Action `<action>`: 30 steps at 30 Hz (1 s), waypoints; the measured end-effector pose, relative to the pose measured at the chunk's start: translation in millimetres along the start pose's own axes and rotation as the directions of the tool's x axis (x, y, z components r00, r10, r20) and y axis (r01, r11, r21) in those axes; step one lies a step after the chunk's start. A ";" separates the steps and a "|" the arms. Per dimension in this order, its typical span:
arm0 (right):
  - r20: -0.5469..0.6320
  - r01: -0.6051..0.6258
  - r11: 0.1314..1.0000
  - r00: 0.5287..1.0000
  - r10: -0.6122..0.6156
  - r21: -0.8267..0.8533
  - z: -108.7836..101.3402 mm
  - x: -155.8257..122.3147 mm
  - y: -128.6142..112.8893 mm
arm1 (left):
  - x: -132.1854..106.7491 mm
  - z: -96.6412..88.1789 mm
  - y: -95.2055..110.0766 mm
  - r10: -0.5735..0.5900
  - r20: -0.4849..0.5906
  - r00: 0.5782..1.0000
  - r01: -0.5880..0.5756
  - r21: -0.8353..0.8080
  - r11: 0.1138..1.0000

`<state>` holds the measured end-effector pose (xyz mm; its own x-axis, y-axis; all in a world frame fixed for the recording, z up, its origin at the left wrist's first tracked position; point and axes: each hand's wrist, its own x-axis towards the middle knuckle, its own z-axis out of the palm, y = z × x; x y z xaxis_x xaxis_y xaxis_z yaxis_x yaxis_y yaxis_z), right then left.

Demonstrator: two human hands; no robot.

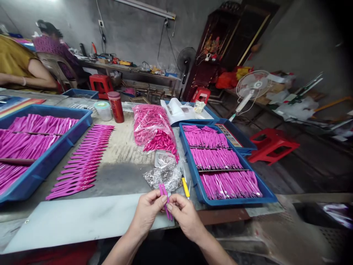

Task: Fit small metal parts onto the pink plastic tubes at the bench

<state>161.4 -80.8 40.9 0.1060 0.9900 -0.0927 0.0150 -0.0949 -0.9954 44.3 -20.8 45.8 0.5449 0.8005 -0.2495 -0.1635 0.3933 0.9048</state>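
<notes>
Between both hands, above the front edge of the table, is a slim magenta plastic hair clip (163, 190) with two long parts. My left hand (146, 212) pinches it from the left with thumb and fingers. From the right, my right hand (185, 216) closes thumb and fingertips on the same clip near its middle. Just beyond the fingers lies a clear plastic bag of small shiny metal parts (168, 176). A yellow-handled screwdriver (185, 187) rests to its right. Similar clips (82, 162) lie in a long overlapping row on the left.
Blue trays of magenta pieces stand at right (209, 201) and left (52, 162). A bag of pink parts (151, 123), a red tumbler (116, 107) and a lidded tub (103, 110) stand farther back. A white board (82, 217) lies in front. Two people sit at far left.
</notes>
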 end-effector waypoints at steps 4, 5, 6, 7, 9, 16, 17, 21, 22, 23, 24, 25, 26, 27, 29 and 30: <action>-0.004 -0.004 1.000 1.000 0.004 -0.014 0.2 -0.4 1.9 | -0.3 -0.2 -2.8 -0.013 -0.001 1.000 0.013 0.000 1.000; -0.003 -0.004 1.000 1.000 0.004 -0.019 0.2 -0.6 2.6 | -0.4 -0.1 -2.8 -0.016 -0.002 1.000 0.016 -0.001 1.000; -0.002 -0.003 1.000 1.000 0.003 -0.023 0.2 -0.7 3.4 | -0.4 0.1 -2.6 -0.018 -0.005 1.000 0.018 0.000 1.000; -0.003 -0.003 1.000 1.000 0.003 -0.027 0.3 -0.7 4.0 | -0.5 0.4 -2.3 -0.019 -0.010 1.000 0.019 0.001 1.000; -0.004 -0.006 0.999 1.000 0.006 -0.035 0.6 -0.7 4.7 | -0.7 1.0 -1.4 -0.020 -0.018 1.000 0.020 0.004 1.000; -0.016 -0.016 1.000 1.000 0.016 -0.021 2.3 -0.7 5.0 | -1.7 1.5 -0.3 -0.024 -0.015 1.000 0.024 0.005 1.000; -0.017 -0.017 1.000 1.000 0.016 -0.021 2.4 -0.8 5.2 | -1.6 1.3 -0.4 -0.023 -0.015 1.000 0.023 0.002 1.000; -0.024 -0.018 1.000 1.000 0.018 -0.010 3.1 -1.1 5.8 | -1.1 1.0 -0.6 -0.030 -0.022 0.999 0.030 -0.015 0.999; -0.024 -0.016 1.000 1.000 0.016 -0.008 3.3 -1.2 5.9 | -1.2 1.1 -0.6 -0.034 -0.026 0.999 0.033 -0.018 0.999; -0.024 -0.014 1.000 1.000 0.014 -0.007 3.5 -1.3 5.8 | -1.4 1.2 -0.5 -0.037 -0.030 0.999 0.037 -0.018 0.999; -0.024 -0.013 1.000 1.000 0.013 -0.008 3.7 -1.4 5.8 | -1.6 1.3 -0.3 -0.040 -0.034 0.999 0.039 -0.016 0.999; -0.025 -0.012 1.000 1.000 0.011 -0.011 3.8 -1.5 5.7 | -1.8 1.5 -0.2 -0.042 -0.038 0.998 0.041 -0.014 0.999; -0.025 -0.010 1.000 1.000 0.010 -0.014 4.0 -1.5 5.6 | -2.0 1.6 -0.1 -0.043 -0.041 0.998 0.043 -0.011 0.999; -0.026 -0.009 1.000 1.000 0.008 -0.017 4.1 -1.6 5.4 | -2.1 1.7 -0.1 -0.044 -0.043 0.998 0.043 -0.010 0.999; -0.030 -0.007 1.000 1.000 0.006 -0.021 4.2 -1.6 5.1 | -2.0 2.0 -0.2 -0.046 -0.042 0.998 0.046 -0.011 0.999; -0.030 -0.007 1.000 1.000 0.006 -0.020 4.4 -1.6 4.9 | -1.9 2.1 -0.3 -0.047 -0.041 0.998 0.046 -0.013 0.999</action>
<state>157.0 -82.5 36.1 0.1357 0.9859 -0.0984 0.0340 -0.1038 -0.9940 45.1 -23.4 46.8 0.5174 0.7994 -0.3054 -0.1488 0.4355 0.8878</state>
